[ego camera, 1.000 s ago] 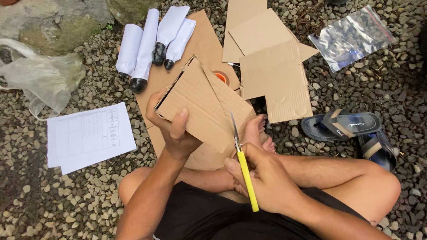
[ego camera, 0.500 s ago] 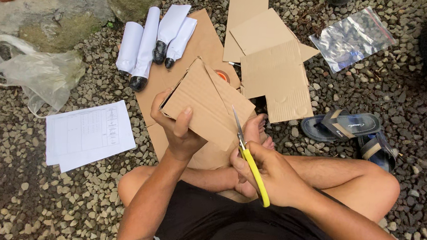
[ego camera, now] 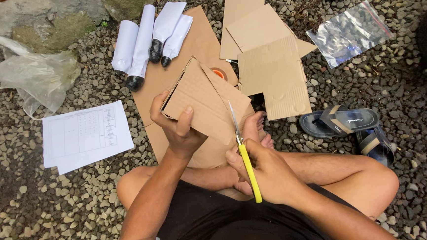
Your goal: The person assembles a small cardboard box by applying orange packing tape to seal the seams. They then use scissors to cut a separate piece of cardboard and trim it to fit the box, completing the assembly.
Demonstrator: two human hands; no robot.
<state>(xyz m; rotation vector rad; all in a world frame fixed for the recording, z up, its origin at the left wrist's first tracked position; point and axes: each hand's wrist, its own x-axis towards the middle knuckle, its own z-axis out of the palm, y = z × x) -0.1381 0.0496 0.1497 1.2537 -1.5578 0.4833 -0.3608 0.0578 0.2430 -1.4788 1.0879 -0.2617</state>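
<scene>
Ground: gravel (ego camera: pixel 45 208) outdoors — flat cardboard sheet (ego camera: pixel 198 40) spread on it.
Left hand (ego camera: pixel 178 130): clamped on cardboard piece (ego camera: pixel 202 99), held above the sheet.
Right hand (ego camera: pixel 269 173): closed round yellow-handled scissors (ego camera: pixel 241 146), blades at the piece's edge.
Left of sheet: printed paper (ego camera: pixel 86 134), plastic bag (ego camera: pixel 28 76).

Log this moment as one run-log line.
left hand: holds cardboard piece | right hand: grips yellow-handled scissors, blades at cardboard edge | seated on gravel

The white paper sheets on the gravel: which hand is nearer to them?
Left. The left hand grips the cardboard piece just right of the white paper sheets. The right hand holds the yellow-handled scissors farther right, beyond the cardboard.
</scene>
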